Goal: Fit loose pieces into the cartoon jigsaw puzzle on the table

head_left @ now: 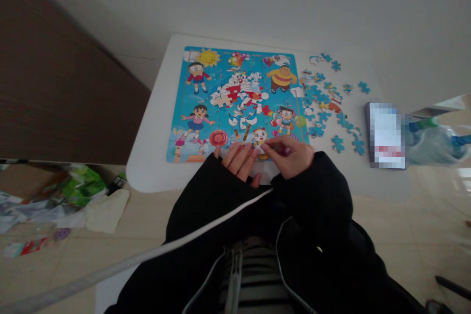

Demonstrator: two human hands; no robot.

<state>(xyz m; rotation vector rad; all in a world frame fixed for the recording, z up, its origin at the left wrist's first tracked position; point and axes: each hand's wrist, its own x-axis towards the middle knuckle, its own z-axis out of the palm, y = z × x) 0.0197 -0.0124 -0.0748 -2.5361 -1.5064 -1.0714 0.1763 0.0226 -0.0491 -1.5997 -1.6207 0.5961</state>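
A blue cartoon jigsaw puzzle (200, 93) lies in its tray on the table, with loose pieces heaped over the middle of the picture. My left hand (239, 159) rests along the tray's lower edge, fingers stretched out and slightly apart. Just right of it, my right hand (294, 157) is closed in a pinch on a small white-and-yellow puzzle piece (259, 149), held at the lower edge by the white cartoon figure. The left fingertips are close to that piece; whether they touch it I cannot tell.
Several loose blue puzzle pieces (324, 103) are scattered right of the tray on the white table (150, 142). A phone (387, 135) lies farther right, near a clear plastic bottle (436, 144). A pale cable (162, 251) crosses before me. Bags and packaging (83, 186) lie on the left.
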